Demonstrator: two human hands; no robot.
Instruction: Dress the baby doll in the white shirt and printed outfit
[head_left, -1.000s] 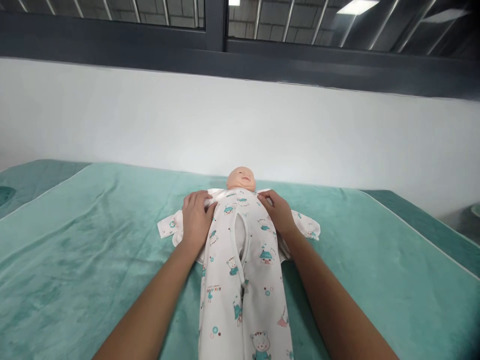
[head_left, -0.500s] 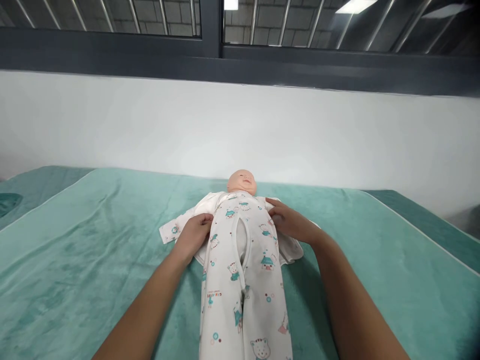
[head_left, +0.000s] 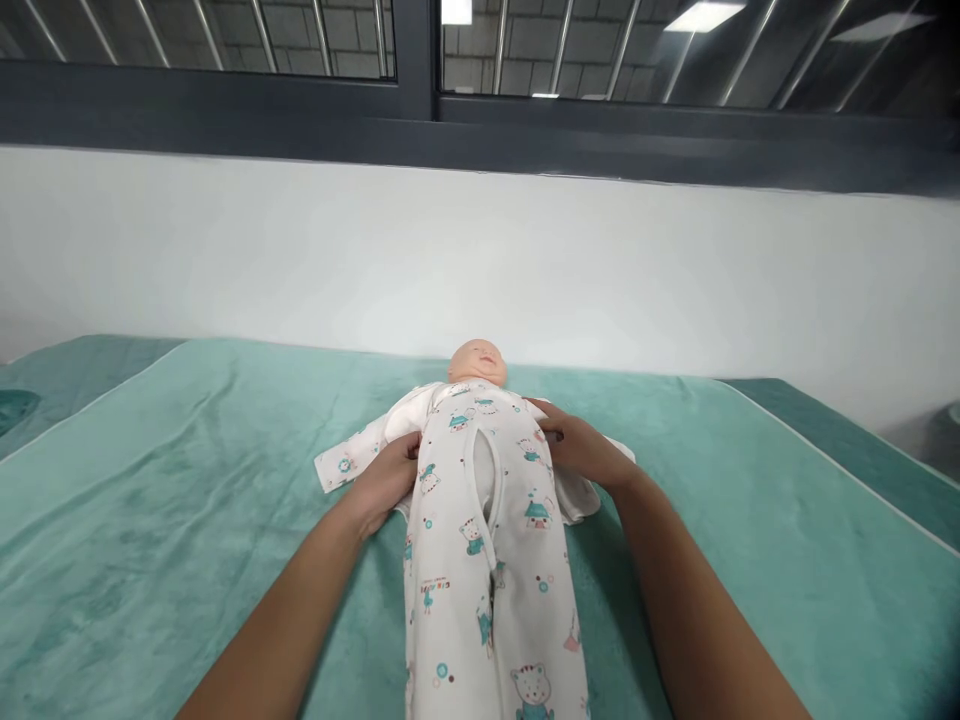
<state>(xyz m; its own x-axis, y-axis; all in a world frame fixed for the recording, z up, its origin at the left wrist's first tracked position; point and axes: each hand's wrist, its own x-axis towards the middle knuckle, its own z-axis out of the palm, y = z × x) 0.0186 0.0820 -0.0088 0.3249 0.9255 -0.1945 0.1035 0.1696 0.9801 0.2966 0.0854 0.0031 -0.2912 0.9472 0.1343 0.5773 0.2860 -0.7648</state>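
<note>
A: Which elements are marked?

B: A baby doll (head_left: 478,362) lies face-up on a green blanket (head_left: 187,480), head toward the white wall (head_left: 480,260), dressed in a white printed romper (head_left: 487,540). The romper's front opening gapes along the midline.

A: How are the two hands placed?

B: The left hand (head_left: 386,478) lies at the doll's side, below the romper's empty sleeve (head_left: 351,458), its fingers curled in on the cloth edge. The right hand (head_left: 581,450) rests at the opposite flank, fingers bent against the fabric. Whether either is truly clamped on cloth or only pressing cannot be told.

A: What risk applies here?

B: Probably uneven pull. If one hand tugs harder, the doll could roll or slide on the plush blanket, and the open front would twist off-centre. The spread sleeve may also bunch beneath the torso, since it lies loose just beside the left hand.
</note>
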